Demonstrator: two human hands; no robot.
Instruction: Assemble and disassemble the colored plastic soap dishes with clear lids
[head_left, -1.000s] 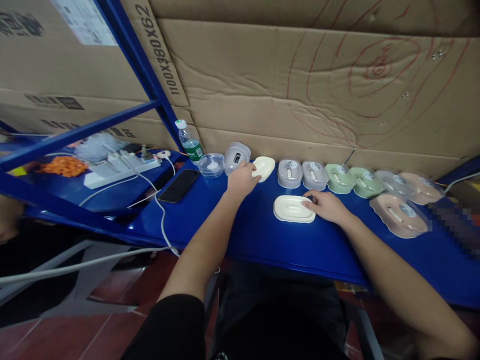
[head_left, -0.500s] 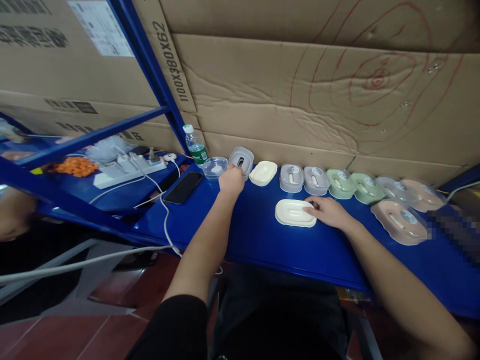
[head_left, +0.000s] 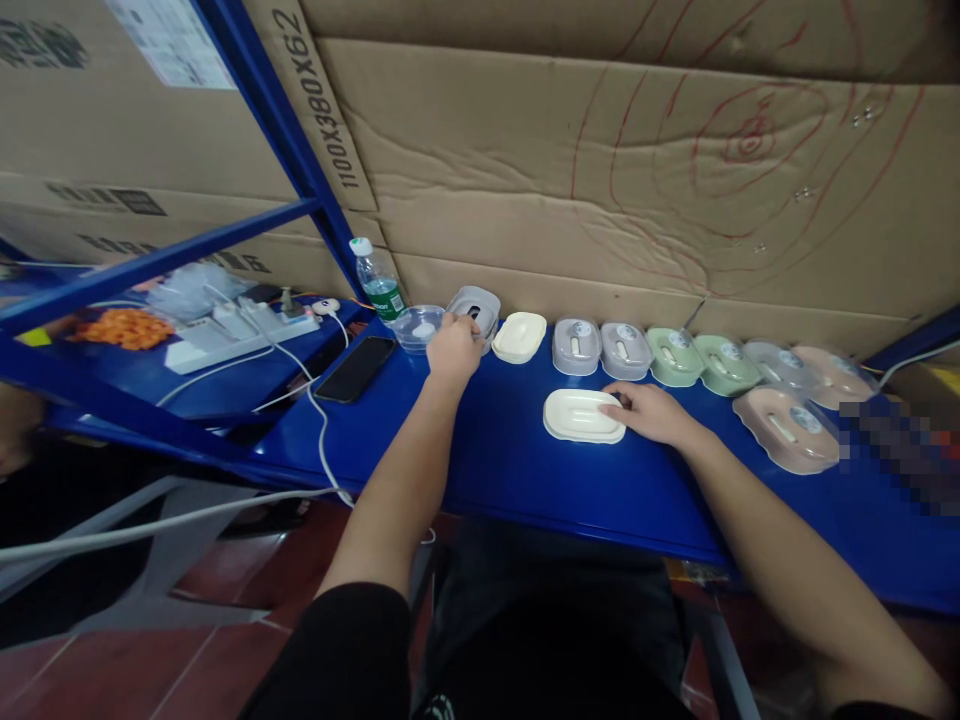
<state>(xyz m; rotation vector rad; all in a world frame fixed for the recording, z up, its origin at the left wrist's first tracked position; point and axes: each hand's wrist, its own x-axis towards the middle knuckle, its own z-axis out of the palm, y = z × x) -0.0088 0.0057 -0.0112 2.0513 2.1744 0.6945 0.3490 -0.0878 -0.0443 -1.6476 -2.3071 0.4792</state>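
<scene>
Pinching the white dish point(head_left: 583, 415) at its right end, the right hand point(head_left: 652, 412) apparently steadies it on the bench point(head_left: 510, 475). The left hand point(head_left: 455, 350) covers part of the grey case point(head_left: 486, 306), its grip too hidden to tell; lidded boxes point(head_left: 676, 357) stand beyond.

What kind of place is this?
Probably a workshop: plastic containers stand in a row on a blue bench, big cardboard sheets rise behind it, and a power strip lies nearby.
</scene>
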